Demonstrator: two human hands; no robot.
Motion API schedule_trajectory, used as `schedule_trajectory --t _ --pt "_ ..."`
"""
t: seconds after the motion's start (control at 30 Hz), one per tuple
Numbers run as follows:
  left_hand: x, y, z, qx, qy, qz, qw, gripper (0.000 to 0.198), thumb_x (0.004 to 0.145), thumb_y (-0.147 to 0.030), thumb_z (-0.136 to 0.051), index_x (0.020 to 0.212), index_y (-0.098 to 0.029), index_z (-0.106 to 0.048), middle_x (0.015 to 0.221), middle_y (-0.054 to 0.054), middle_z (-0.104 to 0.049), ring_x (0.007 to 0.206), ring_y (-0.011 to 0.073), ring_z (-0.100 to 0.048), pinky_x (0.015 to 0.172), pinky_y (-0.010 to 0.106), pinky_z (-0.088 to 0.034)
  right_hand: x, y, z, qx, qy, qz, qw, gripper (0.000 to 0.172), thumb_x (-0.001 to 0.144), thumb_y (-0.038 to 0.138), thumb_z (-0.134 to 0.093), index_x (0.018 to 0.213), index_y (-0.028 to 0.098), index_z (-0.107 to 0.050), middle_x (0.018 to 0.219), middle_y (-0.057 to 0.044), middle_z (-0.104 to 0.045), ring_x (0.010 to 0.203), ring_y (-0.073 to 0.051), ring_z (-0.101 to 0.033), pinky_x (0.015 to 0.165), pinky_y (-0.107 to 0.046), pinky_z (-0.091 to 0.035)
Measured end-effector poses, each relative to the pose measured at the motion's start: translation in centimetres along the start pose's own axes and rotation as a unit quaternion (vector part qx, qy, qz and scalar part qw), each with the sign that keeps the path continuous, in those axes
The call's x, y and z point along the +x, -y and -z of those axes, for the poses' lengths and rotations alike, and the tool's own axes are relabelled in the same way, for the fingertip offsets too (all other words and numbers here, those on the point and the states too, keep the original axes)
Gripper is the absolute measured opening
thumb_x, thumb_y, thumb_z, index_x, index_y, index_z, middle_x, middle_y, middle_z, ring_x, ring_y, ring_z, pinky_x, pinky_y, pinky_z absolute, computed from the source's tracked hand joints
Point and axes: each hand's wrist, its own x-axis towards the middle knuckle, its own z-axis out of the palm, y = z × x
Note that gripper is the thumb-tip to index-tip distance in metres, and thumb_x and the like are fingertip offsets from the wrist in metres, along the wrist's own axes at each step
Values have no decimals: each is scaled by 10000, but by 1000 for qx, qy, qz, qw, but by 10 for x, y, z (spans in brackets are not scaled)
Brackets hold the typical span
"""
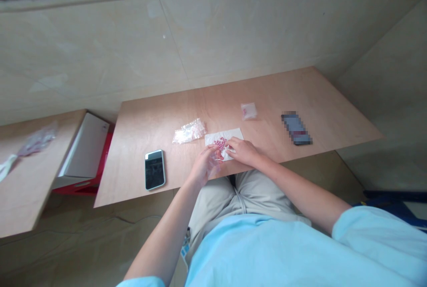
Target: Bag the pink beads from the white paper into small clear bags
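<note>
One white sheet (224, 141) is lying near the front edge of the worktop (320, 100), and everything else is sitting around it. A single cluster of small pink beads (220, 143) is resting on the sheet's near half; the beads are too small to count.

The left hand (205, 165) is hovering at the sheet's near left corner, its fingers (213, 156) curling inward close together beside the beads. They are blurred, so I cannot tell whether they are pinching a bead. The right hand (243, 150) is lying on the sheet's right edge, its fingers (231, 144) bending toward the cluster and touching it or the paper; I cannot tell which, nor whether they are gripping anything.

Just left of the sheet one crumpled clear bag (189, 131) is lying. Further left, towards the front edge, one phone (155, 169) is lying screen up. Behind the sheet to the right one small clear pouch (248, 110) is sitting, and well to the right one dark flat object (296, 128) is resting, blurred out.
</note>
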Motion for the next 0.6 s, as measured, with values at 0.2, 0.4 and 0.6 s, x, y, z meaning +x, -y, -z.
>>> schedule_trajectory --t 0.2,0.4,0.6 --pt "-3 -4 -3 22 -19 14 999 355 748 -432 -778 953 -200 -603 759 3 -625 619 135 -620 531 225 -423 -1 9 -4 -7 2 12 1000 160 976 266 -565 1085 225 -675 1093 -56 -669 897 -176 -642 780 -258 -449" --pt "-2 -1 -2 31 -12 2 999 364 759 -454 -771 972 -203 -616 752 3 -626 638 140 -623 534 226 -418 -1 10 -5 -6 -14 2 1000 149 964 279 -588 1072 204 -658 1065 -55 -674 879 -169 -639 738 -249 -432" --pt "-1 -2 -1 25 -5 -15 1000 317 776 -426 -764 924 -186 -616 758 10 -624 652 130 -614 587 233 -458 -3 13 -5 -7 -7 5 1000 129 967 262 -565 988 215 -684 1034 -39 -672 850 -158 -634 705 -245 -418"
